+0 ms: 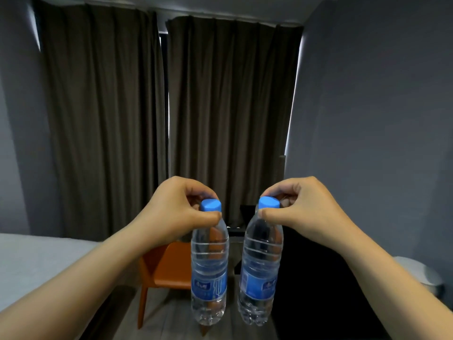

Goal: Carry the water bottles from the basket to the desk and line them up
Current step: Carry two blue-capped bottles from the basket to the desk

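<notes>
The left hand (180, 209) pinches the neck of a clear ribbed plastic bottle (209, 271) under its blue cap; the right hand (300, 209) grips a second bottle (261, 271) likewise, both hanging in mid-air. Behind: an orange chair (166, 271), dark pleated curtains (220, 119), grey walls.

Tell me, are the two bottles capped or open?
Capped: a blue cap sits on the left bottle, another on the right bottle.
</notes>
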Demonstrator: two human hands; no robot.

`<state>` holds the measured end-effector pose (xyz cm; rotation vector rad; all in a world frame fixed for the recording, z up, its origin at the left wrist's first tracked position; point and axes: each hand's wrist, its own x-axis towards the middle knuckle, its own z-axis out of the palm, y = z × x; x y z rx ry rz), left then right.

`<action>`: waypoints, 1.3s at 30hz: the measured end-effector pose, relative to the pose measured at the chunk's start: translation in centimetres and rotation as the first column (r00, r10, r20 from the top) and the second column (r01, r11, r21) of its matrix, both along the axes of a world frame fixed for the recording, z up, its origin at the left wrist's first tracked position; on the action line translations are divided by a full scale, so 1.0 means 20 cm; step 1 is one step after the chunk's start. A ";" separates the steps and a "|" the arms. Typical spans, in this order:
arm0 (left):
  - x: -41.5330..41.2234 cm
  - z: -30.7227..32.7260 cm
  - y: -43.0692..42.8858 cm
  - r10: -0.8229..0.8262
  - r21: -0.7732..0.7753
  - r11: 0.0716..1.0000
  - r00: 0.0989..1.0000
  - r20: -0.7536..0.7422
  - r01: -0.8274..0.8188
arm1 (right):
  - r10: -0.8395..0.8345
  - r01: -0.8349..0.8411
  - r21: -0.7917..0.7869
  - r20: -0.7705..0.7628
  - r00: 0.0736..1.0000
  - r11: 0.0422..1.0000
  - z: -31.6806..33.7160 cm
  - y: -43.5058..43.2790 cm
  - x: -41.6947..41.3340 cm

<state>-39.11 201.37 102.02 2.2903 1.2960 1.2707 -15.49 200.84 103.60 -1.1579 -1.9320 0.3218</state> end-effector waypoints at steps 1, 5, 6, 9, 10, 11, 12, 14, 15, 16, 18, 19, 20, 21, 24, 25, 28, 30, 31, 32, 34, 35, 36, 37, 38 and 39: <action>-0.02 -0.01 0.08 -0.005 -0.003 1.000 1.000 0.004 0.005 | 0.000 0.000 -0.008 -0.001 1.000 1.000 -0.01 0.07 -0.02; -0.11 -0.03 0.41 -0.042 -0.024 0.999 0.999 0.003 0.042 | -0.036 0.036 -0.031 -0.015 0.999 0.999 -0.07 0.38 -0.10; -0.14 -0.03 0.49 -0.055 -0.028 0.998 0.998 0.004 0.055 | -0.049 0.049 -0.039 -0.020 0.999 0.998 -0.08 0.45 -0.13; -0.21 -0.02 0.74 -0.109 -0.035 0.993 0.994 0.003 0.109 | -0.088 0.084 -0.079 -0.047 0.995 0.993 -0.11 0.67 -0.19; -0.23 -0.01 0.83 -0.125 -0.032 0.992 0.992 -0.006 0.124 | -0.106 0.100 -0.091 -0.056 0.993 0.991 -0.11 0.75 -0.21; -0.25 -0.01 0.92 -0.140 -0.034 0.990 0.990 -0.011 0.140 | -0.126 0.120 -0.100 -0.058 0.990 0.988 -0.12 0.81 -0.23; -0.27 -0.01 1.00 -0.157 -0.040 0.987 0.988 -0.012 0.156 | -0.148 0.141 -0.104 -0.059 0.987 0.984 -0.13 0.88 -0.24; -0.29 -0.04 1.17 -0.190 -0.053 0.981 0.982 -0.013 0.189 | -0.178 0.171 -0.109 -0.061 0.982 0.979 -0.15 1.00 -0.26; -0.29 -0.06 1.24 -0.203 -0.064 0.977 0.979 -0.017 0.202 | -0.190 0.183 -0.114 -0.056 0.980 0.976 -0.16 1.06 -0.26; -0.29 -0.08 1.32 -0.215 -0.077 0.974 0.976 -0.022 0.213 | -0.204 0.197 -0.121 -0.050 0.978 0.973 -0.17 1.11 -0.26; -0.28 -0.12 1.47 -0.239 -0.105 0.966 0.971 -0.025 0.235 | -0.236 0.228 -0.144 -0.047 0.971 0.963 -0.19 1.22 -0.24; -0.27 -0.14 1.54 -0.249 -0.120 0.962 0.968 -0.028 0.244 | -0.252 0.242 -0.155 -0.052 0.966 0.958 -0.21 1.27 -0.23; -0.26 -0.16 1.61 -0.257 -0.136 0.959 0.966 -0.029 0.251 | -0.268 0.256 -0.164 -0.056 0.962 0.953 -0.23 1.33 -0.22; -0.24 -0.18 1.69 -0.263 -0.151 0.955 0.965 -0.025 0.256 | -0.283 0.269 -0.174 -0.059 0.957 0.947 -0.25 1.39 -0.21; -0.17 -0.24 1.90 -0.278 -0.171 0.946 0.961 -0.003 0.274 | -0.314 0.298 -0.202 -0.054 0.948 0.933 -0.32 1.58 -0.14; -0.14 -0.26 1.96 -0.281 -0.175 0.945 0.960 0.005 0.278 | -0.316 0.302 -0.208 -0.039 0.948 0.930 -0.35 1.64 -0.11; -0.05 -0.32 2.16 -0.312 -0.200 0.930 0.950 0.016 0.309 | -0.300 0.288 -0.234 -0.014 0.954 0.929 -0.42 1.82 -0.01; 0.03 -0.35 2.30 -0.330 -0.228 0.918 0.944 0.016 0.325 | -0.308 0.298 -0.232 -0.006 0.951 0.926 -0.47 1.94 0.07; 0.07 -0.37 2.37 -0.332 -0.235 0.916 0.943 0.010 0.324 | -0.319 0.311 -0.226 -0.001 0.948 0.923 -0.49 2.00 0.11; 0.11 -0.39 2.44 -0.328 -0.239 0.917 0.945 0.000 0.318 | -0.330 0.323 -0.221 0.006 0.944 0.920 -0.51 2.06 0.14; 0.19 -0.42 2.57 -0.319 -0.254 0.917 0.948 -0.006 0.307 | -0.346 0.341 -0.237 0.019 0.938 0.910 -0.55 2.18 0.21; 0.22 -0.45 2.63 -0.322 -0.266 0.913 0.947 0.001 0.310 | -0.351 0.346 -0.251 0.027 0.936 0.904 -0.58 2.24 0.24; 0.26 -0.47 2.69 -0.328 -0.278 0.907 0.945 0.008 0.317 | -0.353 0.348 -0.264 0.032 0.935 0.899 -0.60 2.30 0.28; 0.29 -0.49 2.76 -0.335 -0.291 0.900 0.942 0.013 0.324 | -0.354 0.350 -0.277 0.037 0.935 0.895 -0.63 2.36 0.31; 0.31 -0.52 2.82 -0.342 -0.306 0.893 0.940 0.012 0.329 | -0.356 0.353 -0.289 0.043 0.933 0.890 -0.65 2.42 0.34; 0.34 -0.54 2.88 -0.348 -0.322 0.887 0.938 0.010 0.332 | -0.361 0.358 -0.298 0.050 0.931 0.885 -0.68 2.47 0.37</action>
